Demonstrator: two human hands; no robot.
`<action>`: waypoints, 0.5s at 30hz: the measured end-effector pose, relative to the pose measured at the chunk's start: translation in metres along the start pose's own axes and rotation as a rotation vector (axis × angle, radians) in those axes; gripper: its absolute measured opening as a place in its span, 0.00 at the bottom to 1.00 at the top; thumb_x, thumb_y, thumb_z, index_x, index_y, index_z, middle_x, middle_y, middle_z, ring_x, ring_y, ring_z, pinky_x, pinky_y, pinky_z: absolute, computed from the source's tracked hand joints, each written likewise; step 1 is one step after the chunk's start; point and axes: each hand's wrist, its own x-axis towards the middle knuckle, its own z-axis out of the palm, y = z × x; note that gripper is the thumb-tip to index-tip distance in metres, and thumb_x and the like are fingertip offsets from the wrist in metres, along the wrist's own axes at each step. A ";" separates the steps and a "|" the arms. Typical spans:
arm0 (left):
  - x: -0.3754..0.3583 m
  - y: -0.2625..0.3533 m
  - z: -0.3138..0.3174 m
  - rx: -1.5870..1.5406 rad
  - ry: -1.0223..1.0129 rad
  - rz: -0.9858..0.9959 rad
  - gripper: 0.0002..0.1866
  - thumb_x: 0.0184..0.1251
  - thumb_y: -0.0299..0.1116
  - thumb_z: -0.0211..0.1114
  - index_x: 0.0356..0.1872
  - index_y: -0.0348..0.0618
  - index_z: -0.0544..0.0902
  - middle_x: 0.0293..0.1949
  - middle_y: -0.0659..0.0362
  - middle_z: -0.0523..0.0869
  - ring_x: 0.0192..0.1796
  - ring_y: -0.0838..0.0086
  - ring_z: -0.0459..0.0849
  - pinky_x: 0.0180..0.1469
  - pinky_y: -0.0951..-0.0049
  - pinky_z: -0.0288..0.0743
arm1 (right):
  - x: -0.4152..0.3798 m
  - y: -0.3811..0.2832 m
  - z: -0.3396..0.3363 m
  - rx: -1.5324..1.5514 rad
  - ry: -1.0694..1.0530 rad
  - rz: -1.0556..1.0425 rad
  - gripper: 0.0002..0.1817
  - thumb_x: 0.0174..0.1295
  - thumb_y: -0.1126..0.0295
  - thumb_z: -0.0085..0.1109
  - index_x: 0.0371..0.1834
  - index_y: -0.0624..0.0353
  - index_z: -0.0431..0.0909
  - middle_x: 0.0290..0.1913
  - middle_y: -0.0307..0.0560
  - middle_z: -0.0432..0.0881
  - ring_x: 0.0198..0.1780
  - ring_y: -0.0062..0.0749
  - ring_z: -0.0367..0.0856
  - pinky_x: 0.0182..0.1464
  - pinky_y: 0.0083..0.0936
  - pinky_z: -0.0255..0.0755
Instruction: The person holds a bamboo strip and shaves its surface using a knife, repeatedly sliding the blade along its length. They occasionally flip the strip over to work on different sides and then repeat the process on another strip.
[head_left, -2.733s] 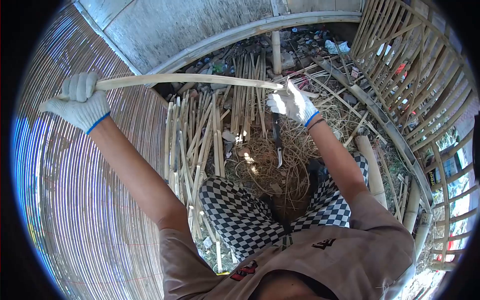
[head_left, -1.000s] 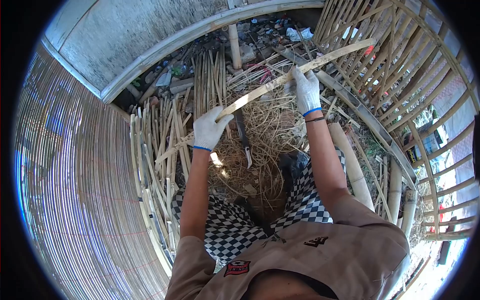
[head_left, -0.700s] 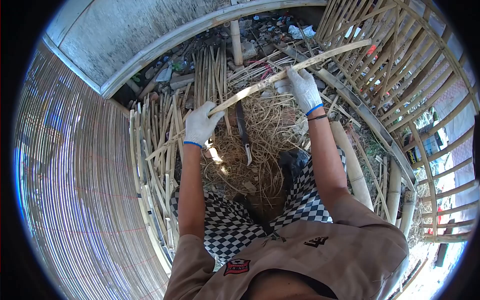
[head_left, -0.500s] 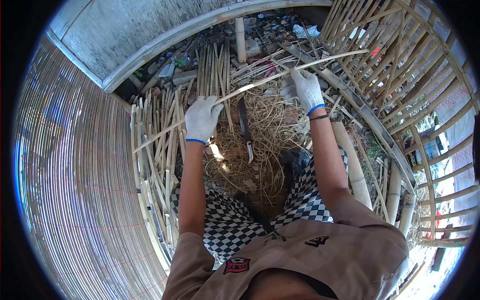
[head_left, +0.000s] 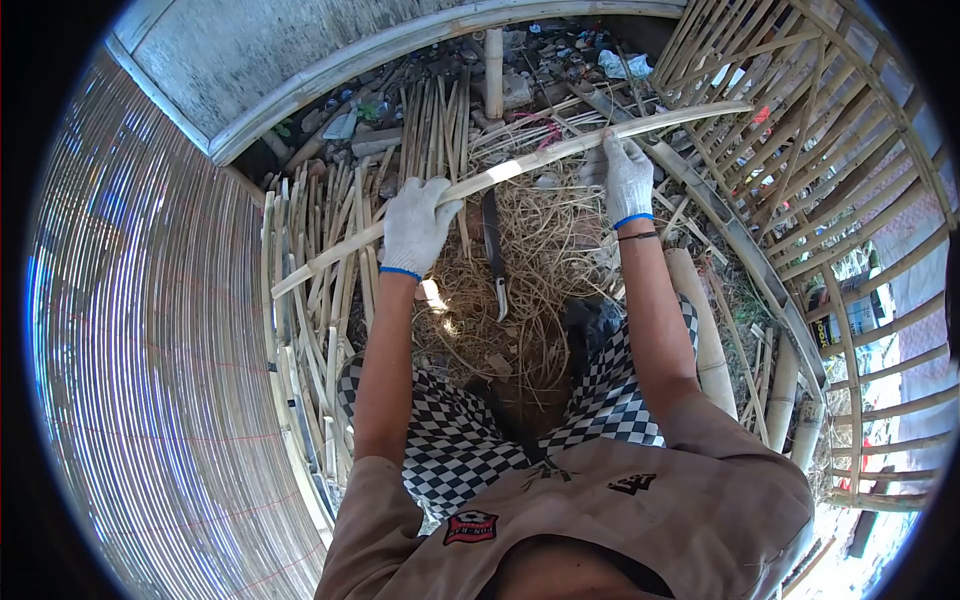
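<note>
A long, pale bamboo strip (head_left: 520, 163) runs across in front of me, rising to the right, with its broad face toward me. My left hand (head_left: 415, 228), in a white knit glove with a blue cuff, is closed around it left of its middle. My right hand (head_left: 628, 180), gloved the same way, grips the strip right of the middle, fingers curled. Below the strip lies a machete (head_left: 492, 240) with a dark blade, its pale handle toward me. It rests on a heap of thin bamboo shavings (head_left: 550, 245).
Cut bamboo strips (head_left: 320, 235) are piled at left, beside a slatted bamboo screen (head_left: 150, 330). More strips (head_left: 432, 125) and a short bamboo post (head_left: 494, 75) stand ahead. A bamboo lattice (head_left: 800, 150) rises at right, near thick bamboo poles (head_left: 705, 340). Rubble lies under the far wall (head_left: 270, 60).
The bamboo strip has turned, so more of its width shows. My left hand has shifted slightly right, and my right hand's fingers have curled in more tightly.
</note>
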 end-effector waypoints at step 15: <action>-0.004 0.006 0.003 -0.039 -0.102 -0.066 0.18 0.71 0.44 0.69 0.55 0.47 0.85 0.40 0.48 0.81 0.44 0.49 0.84 0.47 0.53 0.76 | 0.009 0.023 -0.007 0.095 0.079 0.005 0.17 0.74 0.58 0.65 0.29 0.55 0.80 0.20 0.37 0.77 0.14 0.23 0.71 0.14 0.23 0.65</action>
